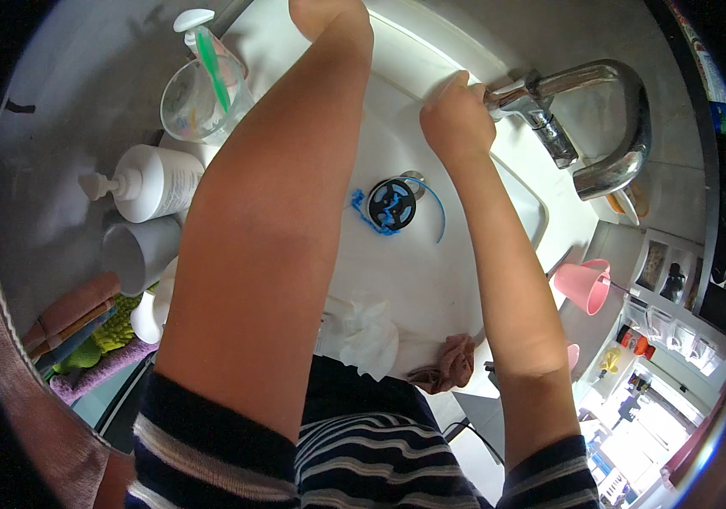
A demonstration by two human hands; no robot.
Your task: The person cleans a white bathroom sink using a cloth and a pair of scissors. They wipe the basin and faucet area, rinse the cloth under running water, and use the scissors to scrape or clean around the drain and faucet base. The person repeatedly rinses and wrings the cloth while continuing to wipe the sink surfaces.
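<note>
My left arm reaches up across the sink; only the part about the wrist and the base of my left hand (328, 14) shows at the top edge, and its fingers are out of view. My right hand (458, 121) is at the sink's far rim against the base of a chrome faucet (515, 98); its fingers are curled and mostly hidden, so its grip is unclear. Between my forearms, a black spool (392, 205) with blue cord lies in the white basin (420, 273) beside the metal drain (415, 181). Loose blue strands lie around the spool.
At left stand a clear cup (201, 105) holding a green-handled item, a white pump bottle (159, 181), a grey cup (140, 251) and folded cloths (73, 318). White cloth or tissue (369, 340) and a brown cloth (449, 366) lie at the near rim. A pink mug (582, 286) is at right.
</note>
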